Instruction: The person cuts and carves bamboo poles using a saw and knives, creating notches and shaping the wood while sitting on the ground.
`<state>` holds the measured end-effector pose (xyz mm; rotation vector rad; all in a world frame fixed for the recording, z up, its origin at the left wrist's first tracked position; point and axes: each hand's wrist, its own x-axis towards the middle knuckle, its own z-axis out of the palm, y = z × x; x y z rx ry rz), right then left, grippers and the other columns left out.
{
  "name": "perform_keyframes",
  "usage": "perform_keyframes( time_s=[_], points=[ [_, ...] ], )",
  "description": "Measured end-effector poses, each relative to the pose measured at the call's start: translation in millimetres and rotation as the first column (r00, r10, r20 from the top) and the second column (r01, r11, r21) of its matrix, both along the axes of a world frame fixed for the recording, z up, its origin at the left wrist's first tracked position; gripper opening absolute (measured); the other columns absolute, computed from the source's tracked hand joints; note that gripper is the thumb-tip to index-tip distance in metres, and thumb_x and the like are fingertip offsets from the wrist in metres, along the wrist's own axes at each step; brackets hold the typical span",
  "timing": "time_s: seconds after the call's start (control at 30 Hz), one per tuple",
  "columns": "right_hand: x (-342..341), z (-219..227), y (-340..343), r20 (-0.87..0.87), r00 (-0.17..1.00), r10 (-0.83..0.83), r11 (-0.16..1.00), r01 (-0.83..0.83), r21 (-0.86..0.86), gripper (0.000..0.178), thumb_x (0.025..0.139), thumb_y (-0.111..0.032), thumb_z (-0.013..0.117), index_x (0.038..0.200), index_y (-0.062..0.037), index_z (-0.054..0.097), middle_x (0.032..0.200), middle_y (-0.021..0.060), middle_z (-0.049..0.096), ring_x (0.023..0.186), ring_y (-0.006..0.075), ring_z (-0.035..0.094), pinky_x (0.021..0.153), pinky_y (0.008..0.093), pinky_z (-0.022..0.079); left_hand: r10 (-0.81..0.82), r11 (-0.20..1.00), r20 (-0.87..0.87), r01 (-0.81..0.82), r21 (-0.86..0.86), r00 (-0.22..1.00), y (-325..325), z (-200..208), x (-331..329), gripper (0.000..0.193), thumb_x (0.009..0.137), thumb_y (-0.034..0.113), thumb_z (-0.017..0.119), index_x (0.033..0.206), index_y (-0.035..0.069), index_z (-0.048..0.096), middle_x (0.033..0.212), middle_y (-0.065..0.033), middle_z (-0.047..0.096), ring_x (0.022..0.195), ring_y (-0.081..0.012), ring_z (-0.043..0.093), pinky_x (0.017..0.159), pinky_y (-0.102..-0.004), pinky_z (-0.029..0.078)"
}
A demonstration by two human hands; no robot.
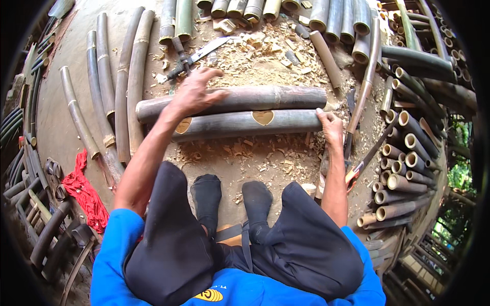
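Two thick bamboo tubes lie side by side across the ground before me. The near bamboo tube [219, 124] is grey-green and has two heart-shaped cut-outs, one near its middle and one toward its left end. The far bamboo tube [270, 96] is browner and rests right behind it. My left hand [195, 95] is over the far tube with fingers spread; whether its palm touches the bamboo I cannot tell. At the near tube's right end my right hand [331, 126] is closed, the thumb on the rim and the fingers partly hidden.
Wood chips [265, 56] cover the ground beyond the tubes. A bladed tool [212, 47] lies at the far left of them. An orange-handled saw [352, 175] is on my right. Cut bamboo [400, 182] is stacked at right. A red cloth [84, 188] lies at left.
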<state>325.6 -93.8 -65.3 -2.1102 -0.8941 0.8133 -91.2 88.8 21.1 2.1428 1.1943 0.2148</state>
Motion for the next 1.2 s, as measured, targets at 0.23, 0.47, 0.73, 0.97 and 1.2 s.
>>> perform_keyframes(
  time_s=[0.23,0.47,0.73,0.97,1.2],
  points=[
    [-16.0,-5.3,-22.7,-0.427,0.9,-0.087,0.952,0.201,0.231,0.018,0.093,-0.015,0.083,0.1,-0.0009,0.075,0.09,-0.0019,0.072,0.078,0.0065,0.058,0.079,0.0246,0.045,-0.164,0.969,-0.103,0.14,-0.204,0.981,-0.6,-34.3,51.5,0.061,0.089,0.043,0.082,0.132,0.004,0.062,0.126,-0.0224,0.067,0.124,-0.0384,0.062,0.103,-0.0471,0.049],
    [-3.1,-9.3,-53.3,-0.429,0.891,-0.151,0.929,0.276,0.246,0.025,0.091,-0.018,0.086,0.106,-0.0031,0.071,0.087,-0.0035,0.068,0.078,0.0043,0.056,0.076,0.0218,0.044,-0.202,0.979,-0.116,0.197,-0.057,0.973,-31.1,-37.9,47.2,0.079,0.076,0.048,0.089,0.138,0.007,0.061,0.13,-0.0179,0.061,0.124,-0.0375,0.059,0.105,-0.0463,0.047],
    [-9.2,-8.9,-19.0,-0.401,0.899,-0.179,0.923,0.294,0.248,0.035,0.093,-0.011,0.081,0.123,0.0044,0.071,0.1,0.0078,0.075,0.089,0.013,0.067,0.085,0.026,0.053,-0.136,0.982,0.0,0.134,0.132,0.991,-49.6,-43.2,49.7,0.101,0.072,0.055,0.09,0.151,0.005,0.05,0.142,-0.0197,0.055,0.136,-0.0388,0.05,0.115,-0.0524,0.037],
    [-17.3,-16.6,-27.2,-0.471,0.881,-0.047,0.917,0.225,0.329,0.061,0.091,-0.014,0.084,0.142,0.0099,0.059,0.125,0.0157,0.072,0.108,0.018,0.068,0.097,0.0307,0.053,-0.107,0.959,-0.281,0.174,0.223,0.954,-105.9,-34.5,59.5,0.152,0.041,0.038,0.102,0.167,0.011,0.02,0.168,-0.0212,0.025,0.156,-0.0425,0.024,0.126,-0.0613,0.019],
    [-25.2,-8.3,-20.5,-0.519,0.854,-0.045,0.914,0.244,0.323,0.056,0.092,-0.007,0.081,0.14,0.0125,0.059,0.119,0.0154,0.074,0.102,0.0149,0.069,0.092,0.0276,0.055,-0.134,0.96,-0.305,0.2,0.196,0.943,-95.2,-34.7,61.6,0.157,0.037,0.036,0.103,0.167,0.011,0.019,0.167,-0.0224,0.025,0.156,-0.044,0.022,0.126,-0.0617,0.017]
  ],
)
